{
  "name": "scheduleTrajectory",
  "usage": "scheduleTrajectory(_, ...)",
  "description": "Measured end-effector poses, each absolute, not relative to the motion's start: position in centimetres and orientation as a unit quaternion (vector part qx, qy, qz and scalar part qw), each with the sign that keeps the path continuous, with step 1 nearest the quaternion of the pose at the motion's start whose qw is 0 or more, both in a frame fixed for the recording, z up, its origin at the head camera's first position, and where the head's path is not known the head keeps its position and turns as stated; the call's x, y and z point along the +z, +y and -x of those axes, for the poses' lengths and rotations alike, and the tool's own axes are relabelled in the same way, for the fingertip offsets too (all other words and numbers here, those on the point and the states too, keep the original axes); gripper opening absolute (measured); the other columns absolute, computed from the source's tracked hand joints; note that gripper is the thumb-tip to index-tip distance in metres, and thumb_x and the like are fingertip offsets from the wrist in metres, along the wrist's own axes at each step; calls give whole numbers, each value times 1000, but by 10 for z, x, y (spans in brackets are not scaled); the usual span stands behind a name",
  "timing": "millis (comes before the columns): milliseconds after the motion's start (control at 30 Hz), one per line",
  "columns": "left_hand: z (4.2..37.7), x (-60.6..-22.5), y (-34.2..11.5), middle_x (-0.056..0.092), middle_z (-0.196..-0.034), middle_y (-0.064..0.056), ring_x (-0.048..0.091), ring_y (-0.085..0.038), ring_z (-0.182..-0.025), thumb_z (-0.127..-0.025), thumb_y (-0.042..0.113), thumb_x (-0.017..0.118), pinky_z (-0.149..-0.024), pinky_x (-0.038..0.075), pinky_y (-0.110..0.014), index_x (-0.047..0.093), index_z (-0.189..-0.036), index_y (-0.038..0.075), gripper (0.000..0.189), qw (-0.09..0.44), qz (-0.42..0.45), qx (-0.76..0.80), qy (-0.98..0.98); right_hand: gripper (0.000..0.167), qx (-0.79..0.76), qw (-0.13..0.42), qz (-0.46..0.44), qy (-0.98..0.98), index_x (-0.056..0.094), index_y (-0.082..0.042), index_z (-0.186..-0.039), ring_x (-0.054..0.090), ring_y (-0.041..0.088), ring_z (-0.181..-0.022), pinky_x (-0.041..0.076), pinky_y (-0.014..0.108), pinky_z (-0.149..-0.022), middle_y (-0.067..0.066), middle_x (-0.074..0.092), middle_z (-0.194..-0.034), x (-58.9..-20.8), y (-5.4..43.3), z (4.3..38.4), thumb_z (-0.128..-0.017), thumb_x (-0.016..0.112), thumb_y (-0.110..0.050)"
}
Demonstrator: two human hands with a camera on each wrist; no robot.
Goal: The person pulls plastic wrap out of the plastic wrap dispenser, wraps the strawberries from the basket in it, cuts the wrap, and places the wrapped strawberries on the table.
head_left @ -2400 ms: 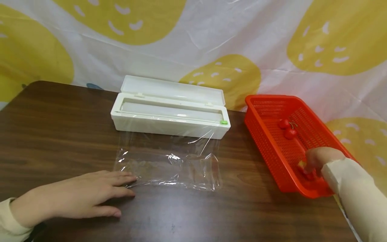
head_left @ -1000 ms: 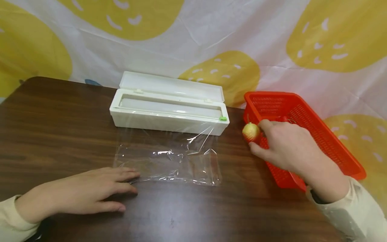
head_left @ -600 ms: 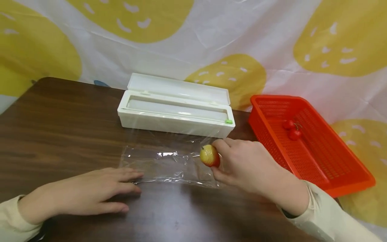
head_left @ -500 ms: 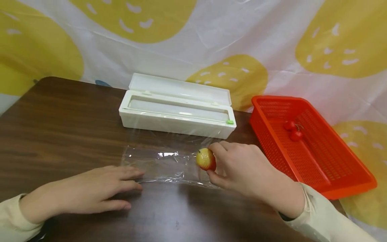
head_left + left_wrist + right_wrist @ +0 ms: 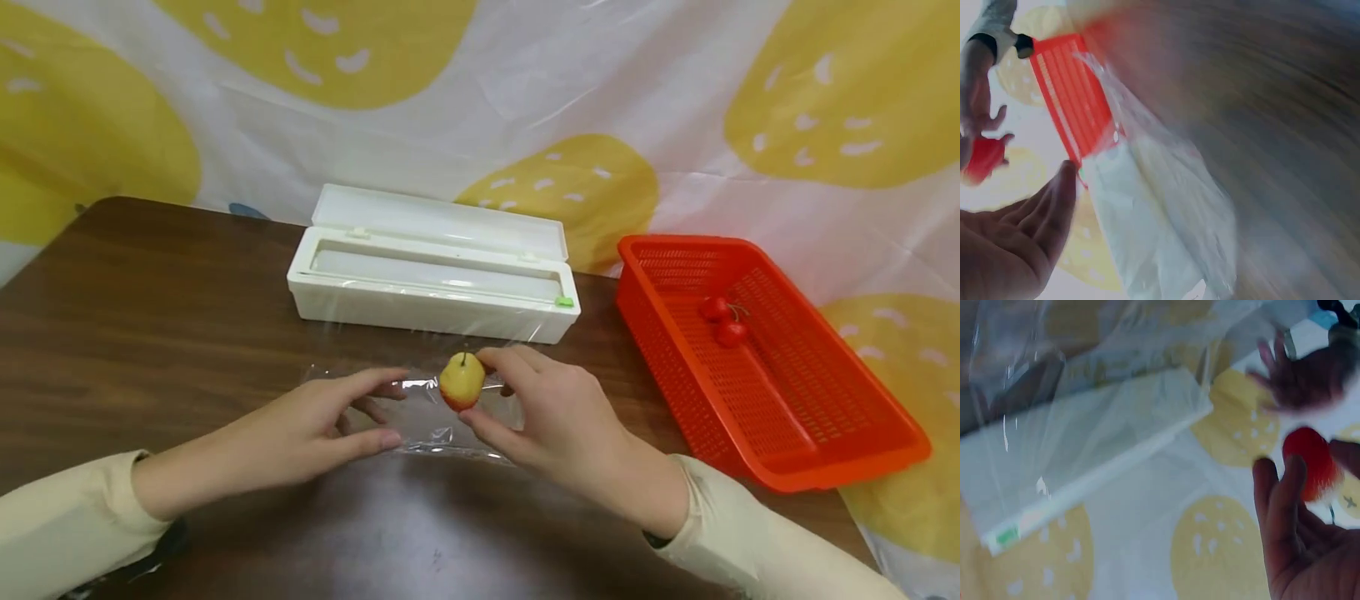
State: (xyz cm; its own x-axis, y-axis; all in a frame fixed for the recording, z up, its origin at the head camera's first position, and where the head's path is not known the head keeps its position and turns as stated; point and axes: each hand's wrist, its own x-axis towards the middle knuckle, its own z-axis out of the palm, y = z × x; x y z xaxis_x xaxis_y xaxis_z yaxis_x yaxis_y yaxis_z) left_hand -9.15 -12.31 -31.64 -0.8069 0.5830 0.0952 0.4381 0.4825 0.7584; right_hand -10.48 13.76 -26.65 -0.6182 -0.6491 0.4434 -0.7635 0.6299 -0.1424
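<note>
Between its thumb and fingers my right hand point(image 5: 558, 408) pinches a small yellow and red pear point(image 5: 461, 379), stem upward, above the clear cling film point(image 5: 441, 435). My left hand point(image 5: 322, 429) is raised just left of the pear, apart from it, with thumb and fingers spread and loosely bent. In the right wrist view the pear's red underside point(image 5: 1310, 464) shows between the fingers. The film runs out from the white cling film box point(image 5: 431, 308), whose lid stands up at the back. Both hands cover parts of the film.
A red perforated basket point(image 5: 678, 367) stands on the right with a pair of red cherries point(image 5: 730, 333) inside. The green cutter slider point(image 5: 564, 302) sits at the box's right end. Behind the brown table point(image 5: 150, 308) hangs a patterned cloth point(image 5: 405, 150).
My right hand has lifted the pear from the basket and carried it left over the film. My left hand has risen off the film's edge and moved right towards the pear.
</note>
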Motion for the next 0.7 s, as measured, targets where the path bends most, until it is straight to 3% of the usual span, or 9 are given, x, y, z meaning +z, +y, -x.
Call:
scheduleTrajectory(200,104,-315,-104,66,-121,-15,67,-26,-104,-88,22,68,-80,55,-21,53,-129,2,48,87,-291,535,788,46,204,198,-396,-873,63,-8,-110,66,9,-76,54,21,-66,1,68,-100,-286,130,107,-75,80,-30)
scheduleTrajectory(400,108,-317,-96,69,-113,-14,68,-17,-102,-85,18,70,-80,55,-21,59,-118,0,39,83,-268,559,780,45,221,193,-389,-873,63,-8,-111,65,10,-75,53,20,-66,1,68,-96,-298,126,108,-75,81,-27)
scheduleTrajectory(700,113,-323,-96,69,-104,-11,64,-7,-88,-83,17,73,-71,56,-23,58,-123,0,47,92,-283,534,792,45,204,185,-371,-887,64,-9,-111,66,8,-74,54,21,-64,0,69,-94,-309,125,105,-74,80,-28)
